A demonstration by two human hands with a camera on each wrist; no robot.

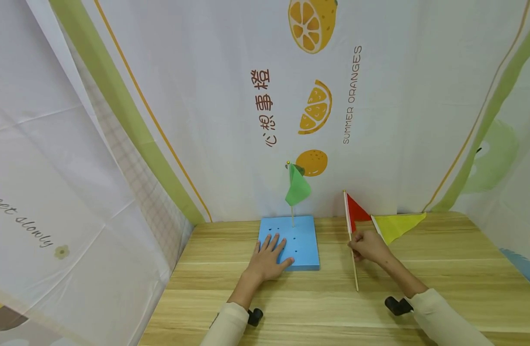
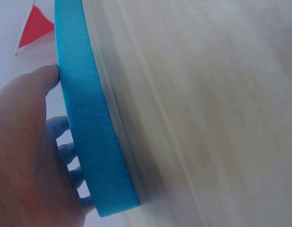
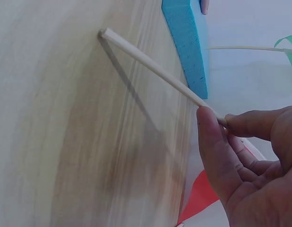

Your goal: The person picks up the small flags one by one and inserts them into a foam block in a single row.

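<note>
A blue foam block with several small holes lies on the table. My left hand rests on its top, fingers spread; from the side, the left wrist view shows the fingertips at the block's edge. Upright in the block's far part stands a green flag on a thin stick. To the right, my right hand pinches the wooden stick of a red flag between thumb and fingers. The stick's bare lower end points toward me, close over the tabletop.
A yellow flag lies at the table's back right, partly behind my right hand. The wooden table meets a white printed curtain at the back, with more curtain on both sides.
</note>
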